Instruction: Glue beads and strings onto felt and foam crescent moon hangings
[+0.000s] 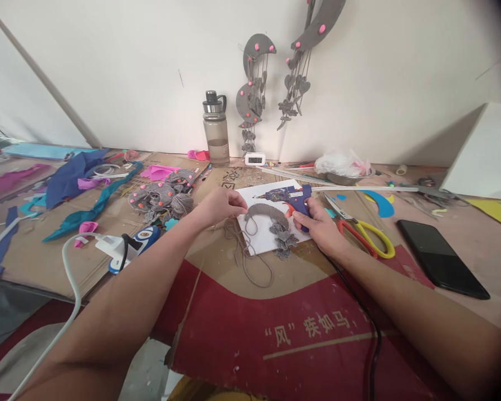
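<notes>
My right hand (319, 223) is wrapped round the handle of a blue glue gun (300, 203), with its nozzle pointing left above a grey felt crescent (269, 210). The fingertips of my left hand (227, 205) pinch grey yarn (254, 273) at the crescent's left tip. Loops of this yarn trail down over the cardboard. Beneath the crescent lies a white sheet (259, 239). Small grey felt flowers (283, 239) bunch at the crescent's right end. A white glue stick (329, 189) seems to extend from the back of the gun.
Scissors (369, 236) and a black phone (442, 259) lie at right. Left are finished grey crescents (162, 195), a power strip (146, 239) and felt scraps (75, 175). A bottle (216, 131) and timer (254, 159) stand at the back. A black cord (373, 323) crosses the cardboard.
</notes>
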The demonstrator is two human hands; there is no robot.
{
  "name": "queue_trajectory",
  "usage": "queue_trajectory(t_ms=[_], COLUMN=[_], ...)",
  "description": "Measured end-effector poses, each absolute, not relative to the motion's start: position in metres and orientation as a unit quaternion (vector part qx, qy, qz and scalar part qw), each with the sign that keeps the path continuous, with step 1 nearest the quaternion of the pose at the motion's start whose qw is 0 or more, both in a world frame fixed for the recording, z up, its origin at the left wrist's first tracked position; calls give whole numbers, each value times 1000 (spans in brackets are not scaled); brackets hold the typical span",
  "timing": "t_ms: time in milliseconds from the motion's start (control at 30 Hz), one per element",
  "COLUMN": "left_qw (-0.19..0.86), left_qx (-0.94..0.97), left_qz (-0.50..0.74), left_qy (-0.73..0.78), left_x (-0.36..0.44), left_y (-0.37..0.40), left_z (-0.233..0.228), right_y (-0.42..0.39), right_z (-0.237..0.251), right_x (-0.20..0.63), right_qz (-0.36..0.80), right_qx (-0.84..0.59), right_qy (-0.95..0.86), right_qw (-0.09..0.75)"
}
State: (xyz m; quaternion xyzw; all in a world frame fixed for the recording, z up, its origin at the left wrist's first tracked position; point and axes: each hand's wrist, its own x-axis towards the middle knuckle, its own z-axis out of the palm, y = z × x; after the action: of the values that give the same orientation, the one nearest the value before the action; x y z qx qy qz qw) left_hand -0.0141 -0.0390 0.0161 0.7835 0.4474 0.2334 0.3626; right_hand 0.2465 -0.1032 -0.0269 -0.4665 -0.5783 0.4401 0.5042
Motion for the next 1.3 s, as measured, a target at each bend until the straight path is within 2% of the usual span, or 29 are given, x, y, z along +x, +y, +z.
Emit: queue_trajectory(t_ms=[433,967,1300], left_qw=[264,251,239], left_qx=[828,830,795], left_qz=[202,180,230], left_qy=[452,464,509], left_x=[-6,-8,-2], left_y=[-39,-39,-43], left_z=[6,9,7], right_y=[-101,-99,-101], right_z=[-29,-33,-32], right_x=[247,249,249], right_qz=[445,448,452], right_qx=[-455,-443,-453], right_qy=[-575,-580,-564], right_qw=[515,517,522])
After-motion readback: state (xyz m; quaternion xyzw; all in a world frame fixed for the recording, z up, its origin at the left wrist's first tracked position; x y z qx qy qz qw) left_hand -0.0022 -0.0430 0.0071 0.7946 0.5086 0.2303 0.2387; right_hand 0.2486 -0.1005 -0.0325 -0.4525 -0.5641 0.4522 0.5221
